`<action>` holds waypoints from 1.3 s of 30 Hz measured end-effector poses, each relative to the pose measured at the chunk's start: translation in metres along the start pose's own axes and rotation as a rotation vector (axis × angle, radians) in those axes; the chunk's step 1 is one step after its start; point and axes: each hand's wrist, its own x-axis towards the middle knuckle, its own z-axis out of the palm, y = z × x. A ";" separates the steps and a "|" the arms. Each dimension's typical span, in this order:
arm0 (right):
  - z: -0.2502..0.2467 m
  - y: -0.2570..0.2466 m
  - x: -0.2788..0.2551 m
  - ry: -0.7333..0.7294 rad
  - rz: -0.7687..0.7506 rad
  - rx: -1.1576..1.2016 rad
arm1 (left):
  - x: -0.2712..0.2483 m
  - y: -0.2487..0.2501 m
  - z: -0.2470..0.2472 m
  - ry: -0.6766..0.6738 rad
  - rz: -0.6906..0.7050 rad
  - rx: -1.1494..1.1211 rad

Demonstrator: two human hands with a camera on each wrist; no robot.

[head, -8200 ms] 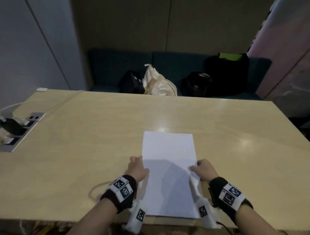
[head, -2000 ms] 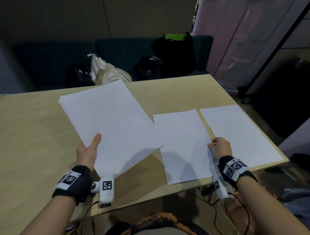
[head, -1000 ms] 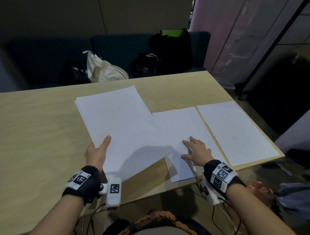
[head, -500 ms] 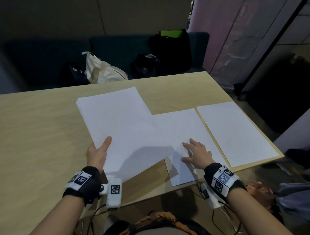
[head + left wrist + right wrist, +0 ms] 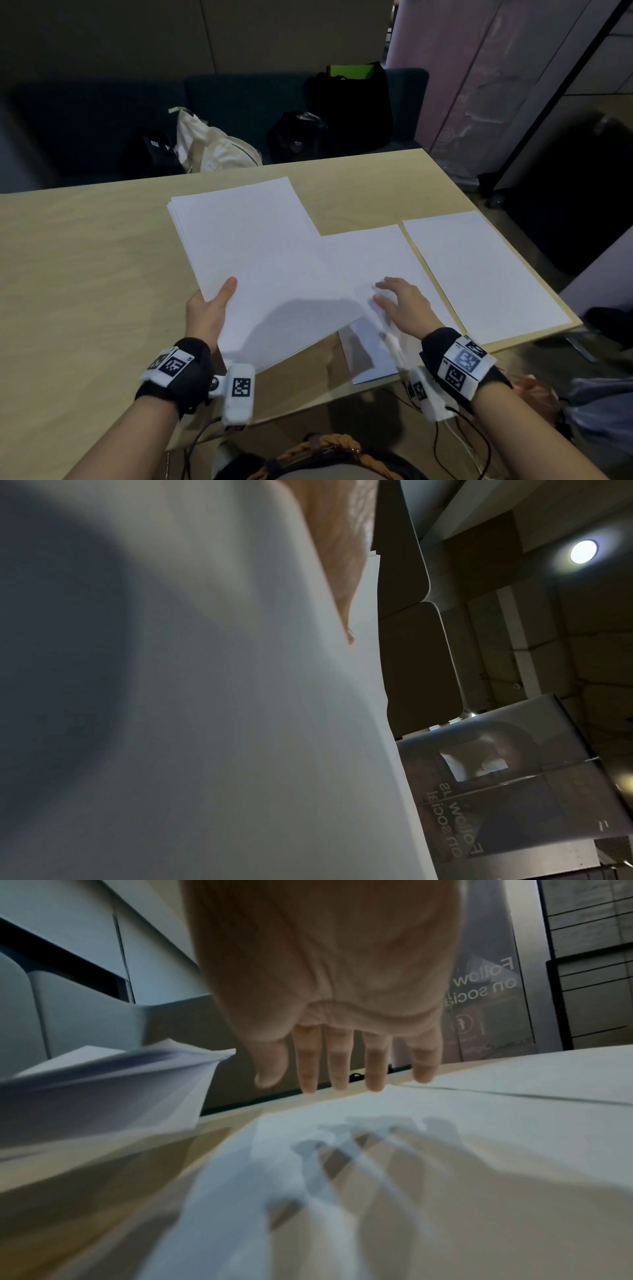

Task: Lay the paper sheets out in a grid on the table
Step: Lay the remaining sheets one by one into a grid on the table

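Note:
My left hand grips a stack of white paper sheets by its near left edge, thumb on top, and holds it above the wooden table. In the left wrist view the stack fills most of the picture. Two single sheets lie flat on the table's right side: the middle sheet, partly under the stack's corner, and the right sheet near the table's right edge. My right hand hovers just over the middle sheet with straight, spread fingers, next to the stack's corner.
A dark sofa behind the table carries a cream tote bag and black bags. The table's right edge and near edge sit close to the laid sheets. Bare wood stretches to the left and far side.
The stack has drifted slightly right over the middle sheet. My right hand, flat on that sheet a second ago, has shifted toward the stack's corner and is blurred with motion.

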 end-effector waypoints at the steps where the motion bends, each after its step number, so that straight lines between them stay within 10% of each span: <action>1: -0.005 -0.008 0.000 0.022 -0.017 0.090 | 0.000 0.002 0.002 -0.008 0.000 -0.002; 7: -0.025 -0.054 0.003 -0.126 -0.052 0.423 | -0.001 0.013 0.017 -0.056 0.006 -0.042; 16: -0.026 -0.081 0.023 0.212 0.025 0.619 | 0.013 0.032 0.016 -0.214 -0.095 -0.180; 39: -0.057 -0.081 0.059 0.374 0.094 0.586 | 0.045 0.066 0.051 -0.287 0.019 -0.115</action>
